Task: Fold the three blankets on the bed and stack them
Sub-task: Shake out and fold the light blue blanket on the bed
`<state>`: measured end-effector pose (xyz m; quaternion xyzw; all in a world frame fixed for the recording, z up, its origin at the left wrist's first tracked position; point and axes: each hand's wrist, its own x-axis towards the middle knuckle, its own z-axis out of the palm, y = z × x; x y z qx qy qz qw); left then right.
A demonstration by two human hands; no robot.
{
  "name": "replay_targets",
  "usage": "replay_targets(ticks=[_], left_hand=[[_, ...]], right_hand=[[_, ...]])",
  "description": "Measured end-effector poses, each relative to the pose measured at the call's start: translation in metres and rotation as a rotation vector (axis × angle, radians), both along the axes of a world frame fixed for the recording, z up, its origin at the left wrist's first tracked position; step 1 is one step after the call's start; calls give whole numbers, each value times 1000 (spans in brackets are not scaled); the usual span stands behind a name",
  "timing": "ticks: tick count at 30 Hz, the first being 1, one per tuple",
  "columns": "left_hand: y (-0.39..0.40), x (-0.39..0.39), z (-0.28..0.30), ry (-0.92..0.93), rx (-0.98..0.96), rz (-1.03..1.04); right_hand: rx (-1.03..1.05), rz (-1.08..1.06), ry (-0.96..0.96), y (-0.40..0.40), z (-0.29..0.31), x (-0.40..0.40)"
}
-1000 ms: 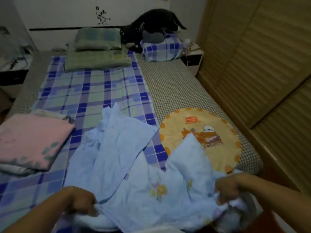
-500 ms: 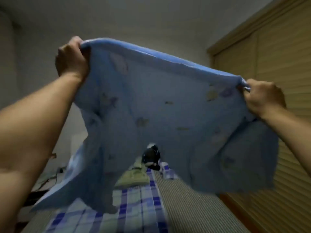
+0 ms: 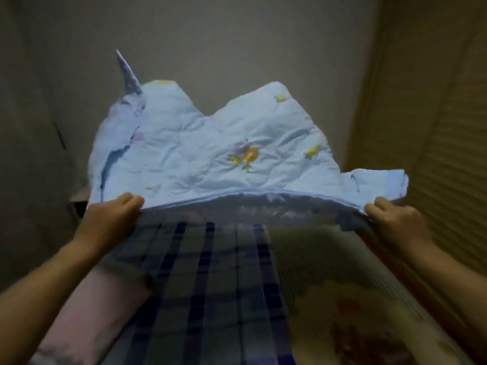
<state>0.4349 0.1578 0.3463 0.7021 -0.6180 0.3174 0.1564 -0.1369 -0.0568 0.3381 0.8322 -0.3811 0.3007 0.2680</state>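
A light blue quilted blanket (image 3: 210, 154) with small flower prints billows in the air above the bed, its far edge flung up and away from me. My left hand (image 3: 110, 217) grips its near left corner. My right hand (image 3: 395, 219) grips the near right corner. Both arms are stretched forward at about the same height. A folded pink blanket (image 3: 100, 312) lies on the bed at the lower left, blurred. The blue and white checked bed sheet (image 3: 210, 285) shows beneath the lifted blanket.
A round yellow printed mat (image 3: 369, 325) lies on the grey checked mattress (image 3: 303, 254) at the lower right. Wooden slatted wardrobe doors (image 3: 434, 127) stand close along the right side. A pale wall (image 3: 210, 35) is behind the bed.
The blanket went from crumpled on the bed to raised high, and is now flicked forward and down; my hands have dropped from head height to lower, still holding its corners.
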Motion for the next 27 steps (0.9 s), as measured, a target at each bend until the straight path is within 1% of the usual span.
replay_targets(ticks=[2, 3, 5, 6, 8, 9, 10, 11, 12, 13, 15, 16, 17, 18, 19, 20, 21, 22, 23, 24, 25, 26, 27], left_hand=[[42, -9, -104, 38, 191, 4], [62, -14, -159, 87, 346, 28], [104, -38, -262, 108, 690, 17], [120, -51, -313, 69, 803, -44], [143, -77, -388, 109, 1040, -34], [153, -86, -422, 173, 1192, 32], [159, -101, -450, 223, 1301, 59], [164, -113, -471, 226, 1332, 63], [165, -123, -479, 175, 1297, 56], [164, -131, -480, 157, 1318, 59], [162, -141, -484, 71, 1330, 79], [163, -143, -485, 53, 1293, 59], [161, -145, -485, 117, 1266, 37], [160, -143, -483, 217, 1177, 15], [159, -137, -484, 309, 1031, -9], [154, -131, -478, 393, 849, 25], [152, -126, -470, 474, 708, 92], [149, -124, -456, 529, 624, 141], [145, -122, -445, 567, 657, 175], [141, -119, -437, 564, 838, 165], [140, -114, -432, 508, 1163, 112], [141, -110, -425, 475, 1490, 56], [139, -102, -423, 439, 1661, -9]], right_hand=[[89, 85, 173, 25, -95, -22], [164, 115, 257, 37, -143, -36], [394, 152, 414, 60, -237, -57], [494, 139, 504, 69, -282, -66], [746, 58, 658, 86, -357, -81], [884, 22, 722, 96, -388, -83], [978, 14, 779, 106, -418, -84], [1034, 18, 831, 117, -443, -84], [1054, 45, 862, 126, -460, -84], [1037, 62, 893, 133, -473, -84], [1006, 49, 951, 140, -474, -81], [983, 40, 876, 139, -466, -81], [936, 1, 703, 135, -451, -78], [846, -59, 463, 129, -432, -77], [754, -143, 230, 123, -412, -75], [668, -221, 29, 121, -390, -71], [599, -293, -97, 122, -373, -68], [611, -360, -125, 126, -367, -67], [779, -353, -56, 130, -365, -64], [1088, -318, 233, 136, -368, -60], [1332, -217, 628, 141, -376, -56], [1524, -210, 883, 144, -378, -50], [1594, -233, 997, 140, -380, -43]])
